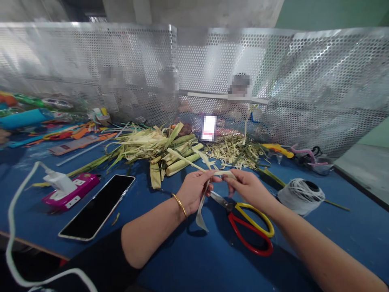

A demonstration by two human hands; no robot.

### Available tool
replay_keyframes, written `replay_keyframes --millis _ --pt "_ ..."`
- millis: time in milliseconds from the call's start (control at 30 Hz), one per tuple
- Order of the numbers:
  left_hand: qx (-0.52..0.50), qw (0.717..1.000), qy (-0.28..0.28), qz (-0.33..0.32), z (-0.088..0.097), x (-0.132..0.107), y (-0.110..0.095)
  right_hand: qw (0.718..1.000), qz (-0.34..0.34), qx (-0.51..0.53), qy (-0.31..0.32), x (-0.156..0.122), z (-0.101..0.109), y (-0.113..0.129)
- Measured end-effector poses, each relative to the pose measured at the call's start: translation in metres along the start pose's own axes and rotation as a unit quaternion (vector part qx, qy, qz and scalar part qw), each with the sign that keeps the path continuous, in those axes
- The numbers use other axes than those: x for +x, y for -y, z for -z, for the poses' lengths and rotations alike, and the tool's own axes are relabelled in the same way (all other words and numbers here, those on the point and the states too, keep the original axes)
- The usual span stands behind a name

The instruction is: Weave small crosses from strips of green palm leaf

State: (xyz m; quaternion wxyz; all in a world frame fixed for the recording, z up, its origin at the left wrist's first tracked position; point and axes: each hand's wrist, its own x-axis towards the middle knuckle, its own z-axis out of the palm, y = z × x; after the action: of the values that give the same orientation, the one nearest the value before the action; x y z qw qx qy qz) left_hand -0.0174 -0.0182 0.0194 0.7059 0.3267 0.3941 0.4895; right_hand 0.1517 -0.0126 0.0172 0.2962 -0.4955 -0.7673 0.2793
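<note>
Between my two hands is a pale strip of dried husk (225, 173), pinched at both ends above the blue table. My left hand (194, 188), with a gold bangle at the wrist, grips the strip's left part, and a loose tail hangs below it. My right hand (247, 184) pinches the right end between thumb and fingers. Just under the hands lie scissors (253, 227) with one yellow and one red handle, their blades partly hidden by the hands. Behind the hands is a heap of corn husks (142, 144), with thicker stalk-like pieces at its near side.
A phone (97, 207) and a magenta power strip (74, 192) with a white plug and cable lie to the left. White twine (300, 196) stands right. Husk scraps (237, 150) are piled before a perforated metal screen (212, 61); people show blurred behind it.
</note>
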Motion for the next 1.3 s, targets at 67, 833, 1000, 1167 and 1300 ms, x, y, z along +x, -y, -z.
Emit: replay_keyframes --millis 67,833,1000,1167,1300 --pt "-0.023 1.000 -0.011 0.013 0.000 0.001 -0.002 0.999 -0.028 0.034 0.017 0.003 0.009 -0.008" --pt "0.040 0.988 0.051 0.138 0.002 0.002 0.004 0.933 0.241 -0.164 -0.214 -0.031 -0.014 0.045" --pt "-0.075 0.976 0.033 0.203 0.008 0.006 -0.016 0.809 0.437 -0.386 -0.071 -0.024 -0.023 0.027" --pt "-0.125 0.975 0.012 0.182 0.011 0.007 -0.018 0.783 0.426 -0.452 -0.018 -0.016 -0.033 0.009" --pt "-0.118 0.981 0.010 0.154 0.012 0.010 -0.009 0.782 0.424 -0.450 -0.079 -0.018 -0.032 0.014"
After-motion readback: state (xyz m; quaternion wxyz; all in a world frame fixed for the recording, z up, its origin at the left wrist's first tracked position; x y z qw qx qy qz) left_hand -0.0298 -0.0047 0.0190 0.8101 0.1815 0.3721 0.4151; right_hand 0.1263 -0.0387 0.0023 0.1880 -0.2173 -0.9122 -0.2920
